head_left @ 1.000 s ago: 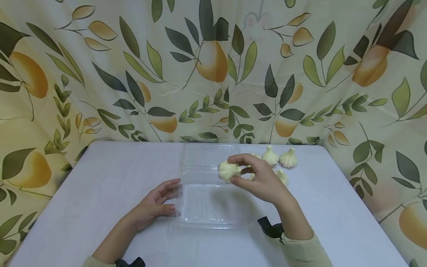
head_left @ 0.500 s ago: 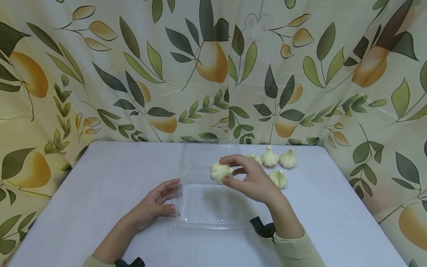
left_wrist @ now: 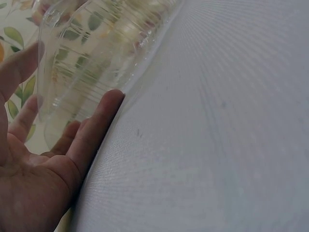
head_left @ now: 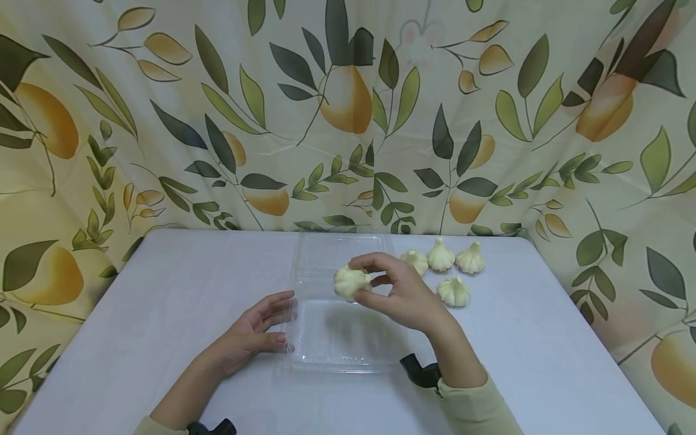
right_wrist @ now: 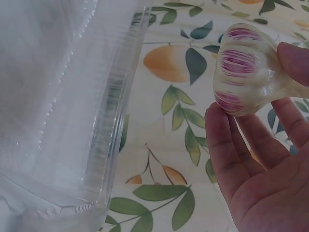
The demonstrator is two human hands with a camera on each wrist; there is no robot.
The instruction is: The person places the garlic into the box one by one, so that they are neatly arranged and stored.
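Observation:
A garlic bulb (head_left: 350, 283), cream with purple streaks in the right wrist view, is pinched between the thumb and fingers of my right hand (head_left: 405, 296). It hangs above a clear plastic clamshell box (head_left: 348, 367) that lies unfolded on the table, its lid (head_left: 337, 251) at the far side. My left hand (head_left: 252, 335) touches the box's left edge with its fingers extended and spread, also visible in the left wrist view. Several more garlic bulbs (head_left: 454, 292) lie on the table to the right of the box, behind my right hand.
A white-covered table (head_left: 179, 290) carries everything. Behind it hangs a curtain (head_left: 304, 121) printed with leaves and orange fruit. Black wrist mounts (head_left: 421, 371) stick out near both sleeves.
My right hand has moved left with the garlic bulb, over the box. More of the other bulbs show behind it. My left hand has stayed in place.

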